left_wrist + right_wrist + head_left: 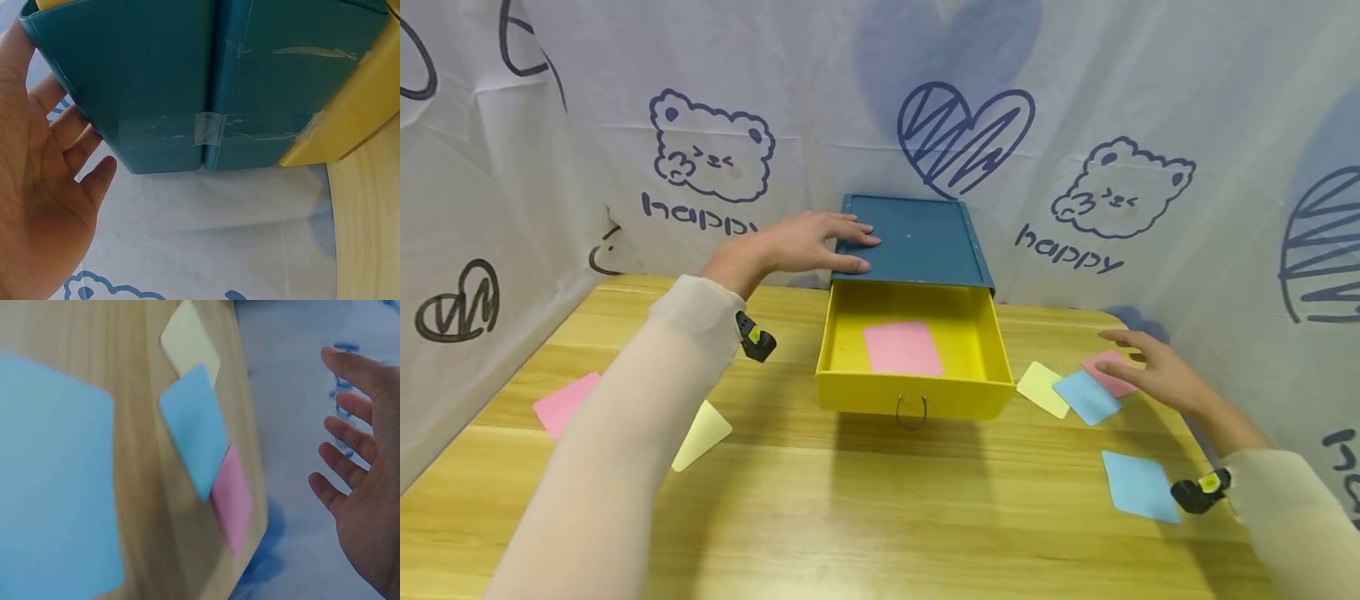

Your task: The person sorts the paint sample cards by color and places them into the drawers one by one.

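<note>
Head view downward; wrist views closer; tabletop (895,517) shared.

A curtained-off nook, whether in a home or a studio I cannot tell: pale fabric (827,75) printed with bears (718,158), hearts (966,137) and "happy" lettering (1067,249) hangs beyond the far edge and along the left and right edges of a wood-grain table (775,533).

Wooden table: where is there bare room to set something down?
Bare table lies before the yellow drawer, between the left-side yellow card and lone blue card. Crowded: right of the drawer, where a second yellow card, second blue card and pink card bunch near the right hand.
</note>
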`<state>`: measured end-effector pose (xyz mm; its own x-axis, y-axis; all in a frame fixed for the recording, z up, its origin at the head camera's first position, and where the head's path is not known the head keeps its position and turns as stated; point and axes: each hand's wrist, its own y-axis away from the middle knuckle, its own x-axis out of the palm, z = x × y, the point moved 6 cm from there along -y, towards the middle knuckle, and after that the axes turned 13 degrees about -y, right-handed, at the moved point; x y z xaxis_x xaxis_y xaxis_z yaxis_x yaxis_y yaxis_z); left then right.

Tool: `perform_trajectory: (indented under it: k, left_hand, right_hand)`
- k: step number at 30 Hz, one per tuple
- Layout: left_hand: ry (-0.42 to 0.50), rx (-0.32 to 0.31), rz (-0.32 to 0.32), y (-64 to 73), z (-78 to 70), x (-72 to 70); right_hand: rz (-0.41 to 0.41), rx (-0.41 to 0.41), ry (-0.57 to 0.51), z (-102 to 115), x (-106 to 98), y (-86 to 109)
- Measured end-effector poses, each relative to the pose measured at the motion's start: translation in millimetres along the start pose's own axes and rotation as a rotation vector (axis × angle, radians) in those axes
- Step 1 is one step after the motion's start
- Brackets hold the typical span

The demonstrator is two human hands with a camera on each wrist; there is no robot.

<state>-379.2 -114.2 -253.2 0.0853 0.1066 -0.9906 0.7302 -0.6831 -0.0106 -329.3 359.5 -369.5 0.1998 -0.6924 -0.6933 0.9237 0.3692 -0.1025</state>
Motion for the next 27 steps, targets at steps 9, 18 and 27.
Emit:
perform_trajectory:
  k: [9,18,27]
  left_hand:
    - [0.005,0.001,-0.012,0.6,-0.9,1.5]
    - [0.001,-0.007,-0.020,-1.2,-1.5,-1.9]
    - [-0.003,-0.025,-0.004,2.3,-1.4,-0.1]
  right_hand:
    - [0.016,0.112,-0.027,-52.7,-7.9,5.0]
    - [0.087,0.172,-0.052,-85.8,-11.8,2.8]
    - [0.130,0.204,-0.065,-106.1,-3.9,-12.0]
